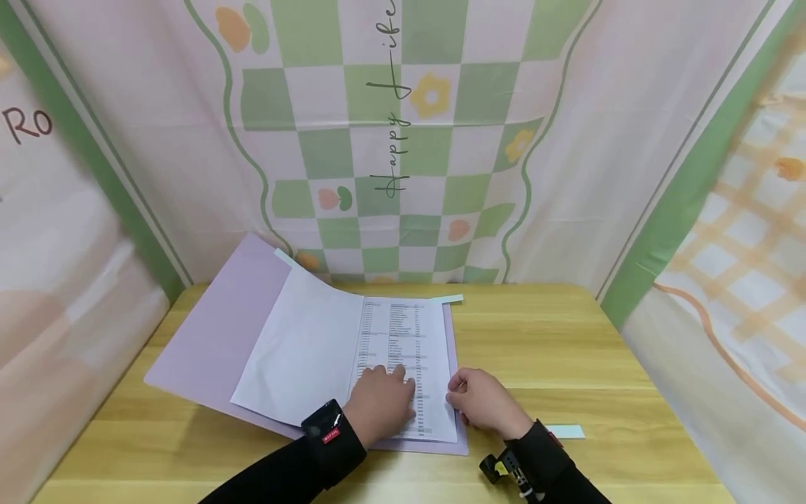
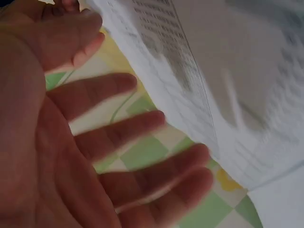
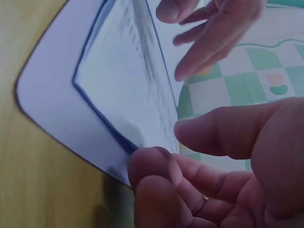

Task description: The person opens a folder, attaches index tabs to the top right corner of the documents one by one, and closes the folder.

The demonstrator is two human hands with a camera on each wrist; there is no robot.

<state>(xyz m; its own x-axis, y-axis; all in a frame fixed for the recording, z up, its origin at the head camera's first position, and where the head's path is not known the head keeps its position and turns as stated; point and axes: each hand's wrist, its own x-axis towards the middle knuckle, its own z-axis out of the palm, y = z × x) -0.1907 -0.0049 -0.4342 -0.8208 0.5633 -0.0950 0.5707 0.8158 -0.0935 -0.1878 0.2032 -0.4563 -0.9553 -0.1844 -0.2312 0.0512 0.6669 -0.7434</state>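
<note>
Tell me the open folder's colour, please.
The folder is light purple, best seen in the head view.

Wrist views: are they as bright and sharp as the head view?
Head view: bright, fairly even, though rows on the white printed paper sheet are too small to read; left wrist: dim, print blurred, grey shadows across the paper; right wrist: dim, bluish, print smeared, dark shadow on the yellow wooden table beside the right hand's fingers.

"Happy Life", printed vertically on checked cloth point(image 1: 434, 42), upper centre; "Ro", lettered on side cloth point(image 1: 38, 196), upper left; rows printed on sheet point(image 1: 409, 350), lower centre, too small to be read.
</note>
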